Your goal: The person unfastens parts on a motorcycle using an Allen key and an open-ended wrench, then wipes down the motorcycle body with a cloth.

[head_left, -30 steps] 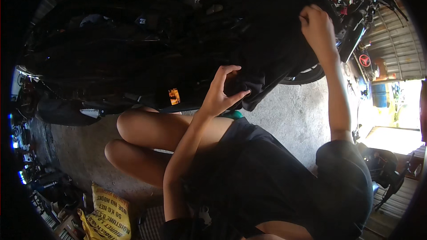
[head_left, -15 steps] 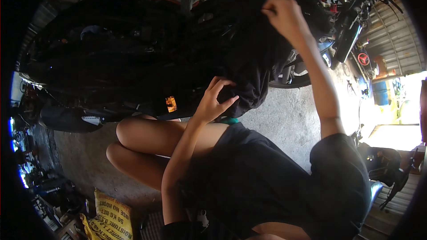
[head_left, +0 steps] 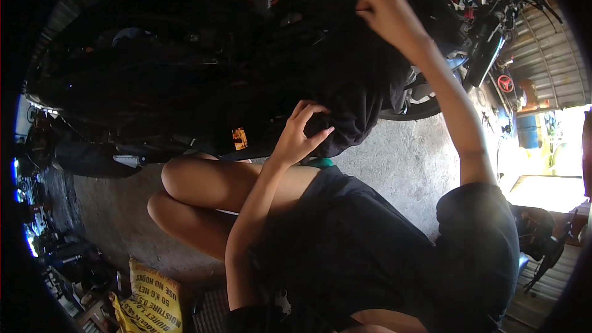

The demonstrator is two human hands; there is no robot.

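Observation:
A black motorcycle [head_left: 142, 92] lies across the upper left of the view, mostly lost in shadow. Over its right part hangs a crumpled black cloth [head_left: 361, 111]. My left hand [head_left: 299, 135] is at the near edge of this cloth, thumb and fingers curved apart, with nothing visible between them. Further off and to the right, my right hand [head_left: 391, 18] is closed above the dark cloth, its fingers curled in. Whatever those fingers may pinch is too dark to make out.
My bent knees [head_left: 197, 182] are close to the motorcycle's side, above a concrete floor [head_left: 401, 160]. A wheel [head_left: 419, 111] shows beyond the cloth. At lower left stands a yellow sack [head_left: 154, 296]. Corrugated metal sheeting [head_left: 549, 61] and another motorcycle's handlebar parts [head_left: 490, 49] are at the right.
My right hand has moved slightly left and farther away, still closed, and its forearm has swung a little right. My left hand has stayed nearly in place beside the cloth.

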